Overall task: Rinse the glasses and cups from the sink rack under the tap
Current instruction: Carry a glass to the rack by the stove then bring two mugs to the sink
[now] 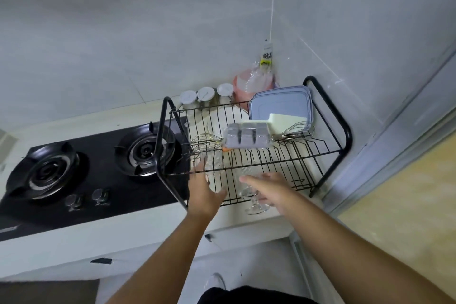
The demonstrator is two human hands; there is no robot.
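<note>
A black wire rack stands on the white counter beside the stove. At its front left, my left hand grips a tall clear glass, fingers on its left side and thumb on its right. At the rack's front edge, my right hand holds a clear ribbed stemmed glass. The thumb lies across its bowl, and its round foot points toward me below the hand. Both glasses sit low at the rack's front and show partly through the wires.
On the rack's upper tier lie a grey ice-cube tray, two wire whisks, white plates, a bluish lidded box and a pale green scoop. A black two-burner gas hob is to the left. Jars and a pink jug stand behind.
</note>
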